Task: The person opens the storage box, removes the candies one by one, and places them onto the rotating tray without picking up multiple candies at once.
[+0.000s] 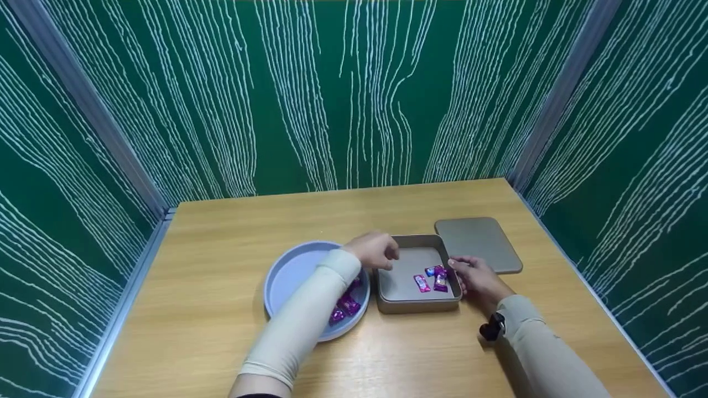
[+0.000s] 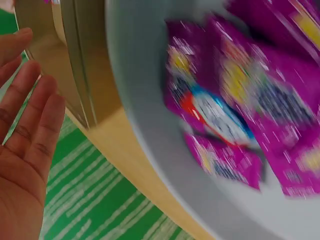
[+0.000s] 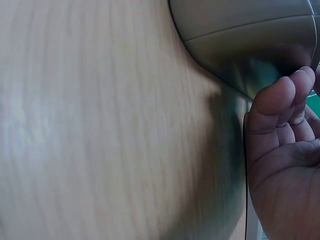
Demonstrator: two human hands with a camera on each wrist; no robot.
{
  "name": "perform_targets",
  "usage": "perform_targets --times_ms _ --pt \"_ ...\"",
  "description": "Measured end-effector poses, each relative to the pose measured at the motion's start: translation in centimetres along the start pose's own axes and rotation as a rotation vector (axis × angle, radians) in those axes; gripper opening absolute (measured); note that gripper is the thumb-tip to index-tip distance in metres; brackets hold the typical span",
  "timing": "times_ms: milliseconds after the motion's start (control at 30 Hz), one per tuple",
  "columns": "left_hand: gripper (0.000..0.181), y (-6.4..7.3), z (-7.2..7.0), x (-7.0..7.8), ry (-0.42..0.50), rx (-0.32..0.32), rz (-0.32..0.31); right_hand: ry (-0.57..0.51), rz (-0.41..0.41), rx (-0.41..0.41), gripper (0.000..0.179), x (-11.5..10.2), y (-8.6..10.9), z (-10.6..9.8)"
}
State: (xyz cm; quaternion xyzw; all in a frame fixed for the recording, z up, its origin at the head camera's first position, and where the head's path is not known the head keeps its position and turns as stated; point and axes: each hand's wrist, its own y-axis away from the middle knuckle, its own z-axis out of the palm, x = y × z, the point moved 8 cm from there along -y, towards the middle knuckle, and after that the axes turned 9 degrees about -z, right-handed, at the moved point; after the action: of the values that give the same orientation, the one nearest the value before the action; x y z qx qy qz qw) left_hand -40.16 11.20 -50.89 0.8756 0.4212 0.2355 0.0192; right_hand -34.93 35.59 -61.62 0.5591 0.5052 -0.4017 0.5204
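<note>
A square metal tin (image 1: 419,307) stands near the middle of the table, with several small purple wrapped candies (image 1: 440,281) on its floor at the right. My right hand (image 1: 479,279) grips the tin's right wall, thumb at the rim and fingertips (image 3: 276,96) against the outside. Over the tin's left edge hovers my left hand (image 1: 374,250); its fingers look loosely extended in the left wrist view, nothing between them. Left of the tin sits a round grey-blue plate (image 1: 275,272) holding more purple candies (image 2: 280,95), partly hidden by my left sleeve in the head view.
The tin's flat lid (image 1: 480,243) lies on the wooden table (image 1: 232,226) behind my right hand. Green panels (image 1: 365,94) with white wavy lines stand at the back and both sides, joined by metal posts (image 1: 545,110). A black watch (image 1: 492,327) is on my right wrist.
</note>
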Motion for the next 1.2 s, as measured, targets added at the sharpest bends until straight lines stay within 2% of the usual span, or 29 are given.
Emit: perform_targets --times_ms 133,267,367,500,700,1000,1133,1200 --pt "0.032 -0.9 1.4 1.7 -0.02 -0.014 0.02 -0.026 -0.012 0.003 0.057 0.0 0.1 0.1" --pt "0.032 -1.5 2.6 3.1 -0.049 -0.025 0.048 -0.014 0.012 0.013 0.056 0.2 0.0 0.0" --pt "0.033 -1.9 3.2 3.9 -0.087 -0.011 0.082 -0.001 0.027 0.022 0.056 0.2 -0.1 0.1" --pt "0.033 -2.0 3.7 4.7 -0.144 0.012 0.095 -0.008 0.01 0.019 0.058 0.2 -0.3 0.1" --pt "0.032 -2.6 5.4 5.8 -0.146 -0.047 0.106 0.014 -0.015 0.024 0.057 0.2 -0.3 -0.1" --pt "0.042 -3.5 7.1 5.9 -0.156 -0.07 0.027 -0.005 -0.02 0.022 0.055 0.4 -0.2 0.0" --pt "0.044 -3.5 7.4 6.0 -0.206 -0.077 0.006 -0.039 0.006 0.03 0.052 0.6 -0.2 0.0" --pt "0.043 -3.5 7.5 6.2 -0.233 -0.078 0.016 -0.046 0.012 0.03 0.052 0.6 -0.1 0.0"
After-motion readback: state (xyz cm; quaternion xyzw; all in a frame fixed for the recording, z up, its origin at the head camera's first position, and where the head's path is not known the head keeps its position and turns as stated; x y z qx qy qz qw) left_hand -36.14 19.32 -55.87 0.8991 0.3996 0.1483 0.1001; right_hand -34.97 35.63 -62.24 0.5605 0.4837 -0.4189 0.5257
